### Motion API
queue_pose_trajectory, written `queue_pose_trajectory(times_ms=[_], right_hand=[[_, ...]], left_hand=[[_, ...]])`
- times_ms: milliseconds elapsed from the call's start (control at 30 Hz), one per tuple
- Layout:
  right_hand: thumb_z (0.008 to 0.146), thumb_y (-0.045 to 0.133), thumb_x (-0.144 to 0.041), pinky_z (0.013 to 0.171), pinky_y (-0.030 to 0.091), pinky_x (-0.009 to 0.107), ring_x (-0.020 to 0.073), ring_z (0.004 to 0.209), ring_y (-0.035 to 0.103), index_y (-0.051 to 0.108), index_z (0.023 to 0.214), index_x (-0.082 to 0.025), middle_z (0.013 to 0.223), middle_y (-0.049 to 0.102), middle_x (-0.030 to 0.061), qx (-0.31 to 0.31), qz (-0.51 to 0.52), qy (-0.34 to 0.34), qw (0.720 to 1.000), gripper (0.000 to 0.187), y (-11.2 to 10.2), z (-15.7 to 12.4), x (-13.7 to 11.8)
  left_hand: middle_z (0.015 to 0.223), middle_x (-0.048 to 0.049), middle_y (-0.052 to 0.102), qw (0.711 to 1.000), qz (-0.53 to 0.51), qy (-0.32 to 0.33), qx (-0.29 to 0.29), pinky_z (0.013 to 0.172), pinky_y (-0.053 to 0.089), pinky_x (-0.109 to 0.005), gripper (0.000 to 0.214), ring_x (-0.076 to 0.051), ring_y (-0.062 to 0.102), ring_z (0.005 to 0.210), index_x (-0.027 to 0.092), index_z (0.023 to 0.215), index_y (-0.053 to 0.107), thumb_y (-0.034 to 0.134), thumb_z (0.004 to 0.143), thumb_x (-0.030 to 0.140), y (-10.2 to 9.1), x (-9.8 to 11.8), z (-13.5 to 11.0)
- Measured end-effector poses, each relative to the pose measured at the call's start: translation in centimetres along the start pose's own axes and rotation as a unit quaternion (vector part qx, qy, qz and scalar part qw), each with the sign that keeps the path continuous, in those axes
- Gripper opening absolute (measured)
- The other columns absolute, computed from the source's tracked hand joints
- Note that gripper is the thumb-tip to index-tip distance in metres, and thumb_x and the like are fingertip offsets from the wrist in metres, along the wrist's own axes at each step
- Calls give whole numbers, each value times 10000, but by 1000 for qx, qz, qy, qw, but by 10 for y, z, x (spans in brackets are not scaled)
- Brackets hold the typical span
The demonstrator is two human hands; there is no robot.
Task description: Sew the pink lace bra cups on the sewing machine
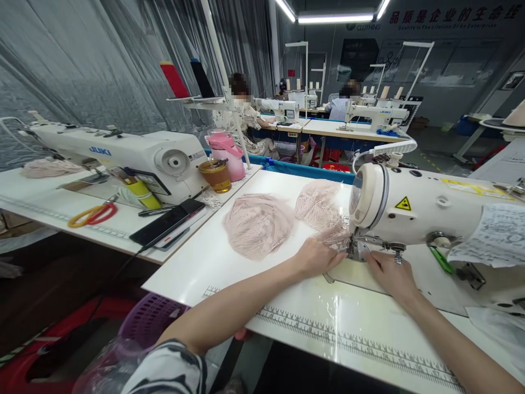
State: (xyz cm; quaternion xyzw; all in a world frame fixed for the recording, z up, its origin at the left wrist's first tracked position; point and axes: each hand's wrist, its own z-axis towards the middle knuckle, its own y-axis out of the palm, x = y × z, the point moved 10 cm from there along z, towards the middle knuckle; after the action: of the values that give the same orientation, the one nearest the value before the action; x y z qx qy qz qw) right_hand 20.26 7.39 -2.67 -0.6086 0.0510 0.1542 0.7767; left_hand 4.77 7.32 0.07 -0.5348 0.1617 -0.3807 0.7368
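My left hand is closed on a pale pink piece of lace fabric at the needle area of a white sewing machine. My right hand sits just right of the presser foot, with fingers pinched together; whatever is between them is hidden. Leftward on the white table lie a gathered pale pink lace piece and, farther back, another lace piece that reaches toward the machine.
A second sewing machine stands on the left table, near scissors, a phone, a glass cup of amber liquid and a pink jug. A purple basket is below the table edge. Two people sit at machines behind.
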Motion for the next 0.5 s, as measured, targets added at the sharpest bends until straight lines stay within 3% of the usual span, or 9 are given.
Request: queue_pose_trajectory(times_ms=[333,500], right_hand=[[921,269,-548,523,366,263,190,606,624,643,710,-232,662,688,16,-2,-4,-6,1000,533,0,0,-2],[918,260,-550,531,372,270,186,584,606,632,690,-223,662,683,21,-10,-5,-6,1000,545,0,0,-3]], left_hand=[[551,-43,655,1000,-1,0,3,506,487,-231,583,-207,683,905,188,478,577,359,975,402,1,-1,0],[596,-44,680,1000,-2,6,9,505,480,-234,561,-213,673,965,186,488,583,378,970,385,-2,1,0]])
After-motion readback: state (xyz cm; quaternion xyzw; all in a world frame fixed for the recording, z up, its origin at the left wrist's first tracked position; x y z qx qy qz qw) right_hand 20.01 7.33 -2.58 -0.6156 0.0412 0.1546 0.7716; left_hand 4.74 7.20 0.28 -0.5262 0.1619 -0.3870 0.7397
